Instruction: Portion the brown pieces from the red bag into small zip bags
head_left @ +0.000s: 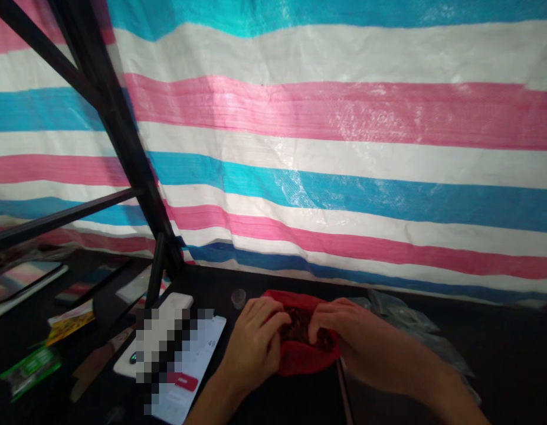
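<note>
A red bag (302,361) lies on the black table with its mouth spread wide. Dark reddish-brown loose bits (300,323) fill the opening; their kind is too blurred to tell. My left hand (258,333) grips the bag's left rim, fingers curled over the edge. On the opposite side, my right hand (344,324) holds the right rim, with fingertips bent down into the mouth at the loose bits. Behind my left hand stands a small clear plastic cup (238,298).
Clear plastic bags (406,313) lie beyond my right forearm. Left of my hands are a phone with a lit screen (211,342) and a white device (178,301). Farther left lie a green packet (32,369) and a yellow packet (72,321), beyond a black frame post (136,159). Striped sheeting (344,118) hangs behind.
</note>
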The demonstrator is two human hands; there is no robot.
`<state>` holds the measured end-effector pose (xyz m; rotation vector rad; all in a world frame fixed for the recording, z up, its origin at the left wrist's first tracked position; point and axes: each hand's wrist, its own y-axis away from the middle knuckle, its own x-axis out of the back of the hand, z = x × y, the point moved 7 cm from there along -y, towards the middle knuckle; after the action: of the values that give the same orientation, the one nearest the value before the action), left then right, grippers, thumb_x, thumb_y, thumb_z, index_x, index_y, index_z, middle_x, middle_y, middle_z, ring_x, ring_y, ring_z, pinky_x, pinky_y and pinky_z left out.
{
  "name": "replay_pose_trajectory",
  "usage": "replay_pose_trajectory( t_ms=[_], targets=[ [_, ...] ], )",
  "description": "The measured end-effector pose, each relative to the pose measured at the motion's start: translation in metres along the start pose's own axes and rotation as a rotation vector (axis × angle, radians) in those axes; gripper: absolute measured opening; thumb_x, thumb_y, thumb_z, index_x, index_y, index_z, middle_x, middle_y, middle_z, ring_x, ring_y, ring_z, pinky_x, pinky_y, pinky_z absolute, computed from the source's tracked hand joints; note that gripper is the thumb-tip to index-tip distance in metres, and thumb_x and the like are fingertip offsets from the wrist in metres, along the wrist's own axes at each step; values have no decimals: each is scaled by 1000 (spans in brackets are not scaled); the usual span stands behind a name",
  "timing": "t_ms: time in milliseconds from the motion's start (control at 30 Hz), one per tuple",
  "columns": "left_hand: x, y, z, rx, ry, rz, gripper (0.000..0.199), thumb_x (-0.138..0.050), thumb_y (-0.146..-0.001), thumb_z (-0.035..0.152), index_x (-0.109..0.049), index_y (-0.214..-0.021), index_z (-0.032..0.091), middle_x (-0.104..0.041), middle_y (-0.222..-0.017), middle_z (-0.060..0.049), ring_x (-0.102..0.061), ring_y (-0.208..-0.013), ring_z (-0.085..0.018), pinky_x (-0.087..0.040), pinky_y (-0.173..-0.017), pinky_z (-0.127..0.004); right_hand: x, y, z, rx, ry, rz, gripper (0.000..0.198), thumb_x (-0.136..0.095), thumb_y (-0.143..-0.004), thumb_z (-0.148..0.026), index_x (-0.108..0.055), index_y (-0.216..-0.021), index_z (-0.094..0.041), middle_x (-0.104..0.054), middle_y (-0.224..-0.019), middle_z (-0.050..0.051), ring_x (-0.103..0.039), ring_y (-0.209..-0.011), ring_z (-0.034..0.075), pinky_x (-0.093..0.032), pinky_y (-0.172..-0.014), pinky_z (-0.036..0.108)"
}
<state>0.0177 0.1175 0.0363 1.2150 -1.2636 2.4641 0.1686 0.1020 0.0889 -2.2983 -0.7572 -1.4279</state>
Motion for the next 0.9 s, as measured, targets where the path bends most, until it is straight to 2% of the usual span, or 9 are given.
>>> replay_pose_trajectory(
  t_ms=[67,133,233,333,433,500,600,767,900],
  targets=[
    [-12,-2,0,1,-6,-191,41,-44,-79,-3,-71,-93,23,-72,-90,-4,-66,-86,-21,-51,-84,-36,-6,3,12,-114,84,-42,42,-43,-75,4,-68,-90,-26,-76,-97,1,-70,-96,21,-45,-101,43],
    [-17,-3,-8,96,-88,-290,42,-45,-75,-5,-72,-91,23,-74,-89,-3,-68,-84,-21,-50,-85,-37,-7,7,23,-193,157,-47,43,-44,-79,1,-70,-101,-25,-75,-111,7,-69,-108,26,-43,-105,51],
    [-8,-5,-16,168,-201,-235,47,-46,-75,-4,-73,-103,22,-75,-115,-8,-68,-107,-25,-45,-100,-44,-4,8,28,-193,185,-34,61,-46,-79,-1,-62,-132,-26,-60,-144,11,-57,-133,28,-36,-113,57],
    [4,-7,-14,168,-259,-130,48,-51,-76,3,-70,-116,20,-66,-136,-13,-61,-126,-30,-38,-110,-51,-1,5,24,-189,189,-30,72,-49,-81,-4,-48,-149,-25,-46,-158,11,-46,-143,27,-32,-117,57],
    [9,-7,-7,146,-266,-79,46,-56,-83,15,-66,-127,21,-61,-144,-14,-56,-133,-32,-36,-112,-52,3,-1,17,-181,199,9,55,-51,-92,-16,-51,-146,-22,-53,-152,14,-55,-135,29,-35,-116,58],
    [8,-6,-1,125,-264,-63,37,-57,-89,26,-68,-124,19,-60,-145,-16,-53,-137,-33,-36,-113,-53,3,-3,13,-177,235,36,47,-50,-95,-18,-56,-141,-21,-61,-143,15,-62,-126,30,-40,-112,58],
    [1,-2,0,114,-257,-88,29,-60,-87,27,-72,-112,16,-56,-149,-19,-47,-143,-35,-31,-119,-54,-2,-3,16,-200,281,21,55,-53,-86,-7,-59,-138,-23,-64,-140,15,-62,-127,31,-42,-110,57],
    [-3,2,-1,78,-206,-172,69,-60,-67,7,-61,-135,17,-41,-161,-18,-32,-152,-33,-19,-126,-56,-12,4,30,-213,226,-90,75,-64,-70,-7,-58,-142,-29,-57,-149,13,-53,-137,35,-38,-112,62],
    [19,-5,10,70,-182,-167,79,-58,-61,7,-57,-140,15,-35,-164,-18,-28,-154,-33,-15,-127,-54,2,13,26,-180,220,-46,86,-65,-70,-14,-46,-153,-27,-45,-159,14,-43,-144,36,-34,-115,63]
  ],
)
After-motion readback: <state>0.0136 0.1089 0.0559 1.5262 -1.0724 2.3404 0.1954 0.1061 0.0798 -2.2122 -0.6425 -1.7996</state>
